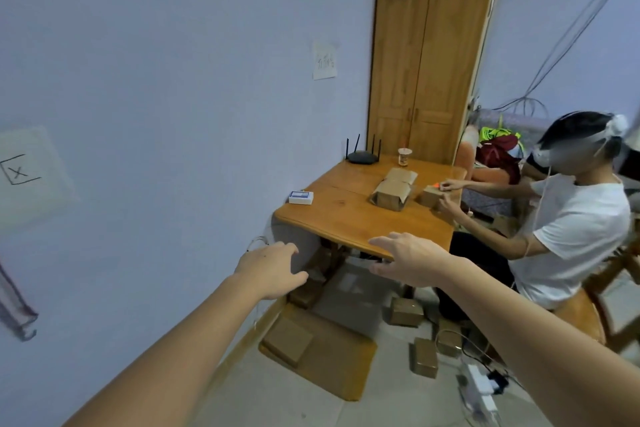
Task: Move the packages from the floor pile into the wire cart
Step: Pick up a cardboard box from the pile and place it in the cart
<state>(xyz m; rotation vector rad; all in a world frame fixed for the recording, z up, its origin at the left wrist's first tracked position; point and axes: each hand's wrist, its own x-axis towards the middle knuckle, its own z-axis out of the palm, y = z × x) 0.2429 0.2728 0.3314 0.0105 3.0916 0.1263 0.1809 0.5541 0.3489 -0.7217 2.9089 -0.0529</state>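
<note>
Hands outstretched, palms down and fingers loosely spread, the left hand (273, 267) and right hand (412, 262) grasp nothing as they reach toward brown packages (320, 350) scattered on the tiled floor (398, 402) beneath and beside a wooden table (346, 218). A large flat parcel (341, 362) with a smaller box (289, 341) on top lies nearest the wall; other small boxes (424, 357) sit near a white power strip (479, 388). At the table, a seated person in a white shirt (575, 236) handles a small box (433, 196) beside more wrapped packages, a router (362, 156) and a cup (404, 156).
</note>
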